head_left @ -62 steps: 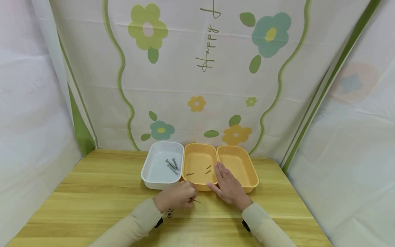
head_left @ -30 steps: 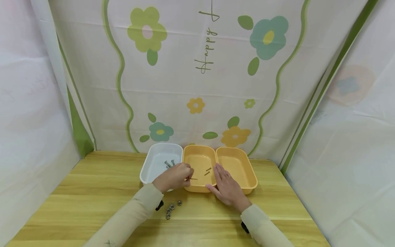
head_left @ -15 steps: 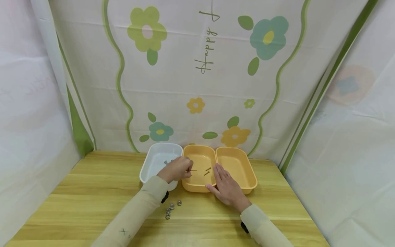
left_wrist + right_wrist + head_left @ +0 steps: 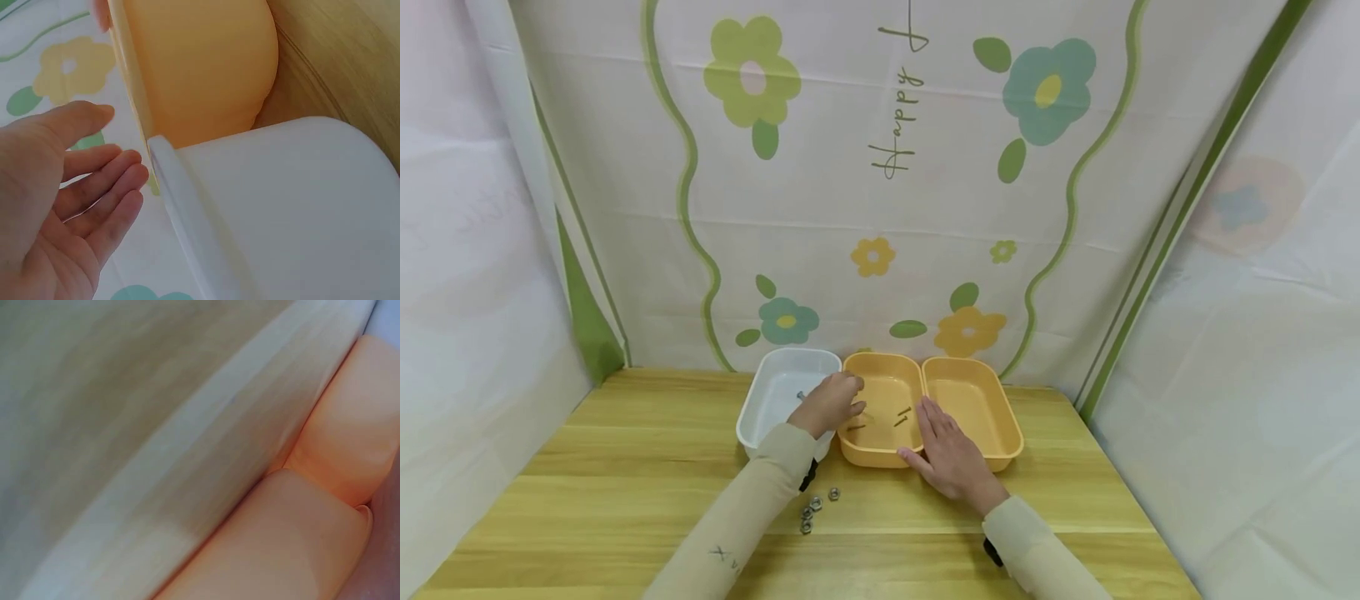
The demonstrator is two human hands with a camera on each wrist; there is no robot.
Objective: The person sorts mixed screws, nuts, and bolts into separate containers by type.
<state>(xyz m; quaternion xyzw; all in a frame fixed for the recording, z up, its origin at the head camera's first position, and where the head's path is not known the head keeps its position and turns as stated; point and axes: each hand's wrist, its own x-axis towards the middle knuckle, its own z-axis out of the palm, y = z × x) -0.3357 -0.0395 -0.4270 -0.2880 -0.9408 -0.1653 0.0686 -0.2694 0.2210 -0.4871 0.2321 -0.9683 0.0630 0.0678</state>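
Note:
My left hand is over the seam between the white tray and the middle orange tray. In the left wrist view its fingers are loosely bent, the thumb stands apart, and nothing is between them. Small brown screws lie in the middle tray, and another screw is near its left side. A faint blurred streak shows just below the left fingertips. My right hand rests with straight fingers across the adjoining rims of the middle and right orange tray.
Several steel nuts lie on the wooden table in front of the white tray. A bolt shows in that tray, partly covered by the left hand. A flowered cloth hangs behind the trays.
My left hand has carried a screw from the table into the space over the middle tray, moved slightly farther back, and let go. The right hand has stayed in place.

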